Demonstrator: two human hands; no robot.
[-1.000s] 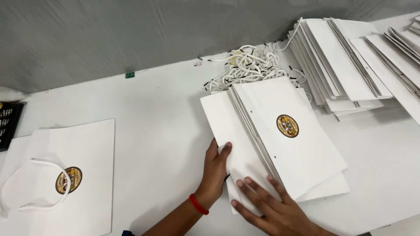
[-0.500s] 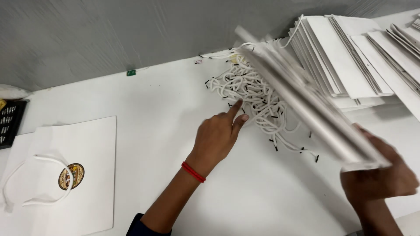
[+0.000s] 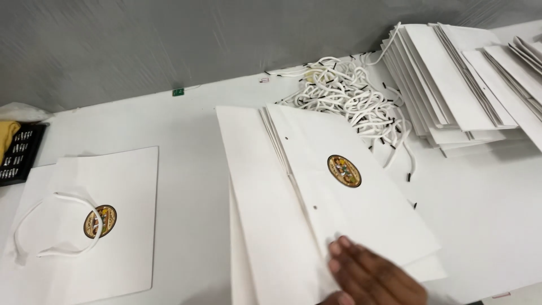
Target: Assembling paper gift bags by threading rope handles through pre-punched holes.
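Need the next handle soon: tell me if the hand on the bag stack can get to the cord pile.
Probably yes. The hand lies flat on the near end of the flat bag stack; the cord pile sits just past the stack's far edge, uncovered, with only flat bags between. Which hand it is cannot be told.

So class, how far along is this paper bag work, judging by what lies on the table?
Done: one flat bag on the left has its white cord handle fitted. In hand: one hand rests on a stack of bags without handles. Left: a pile of loose cords and more flat bags stacked on the right.
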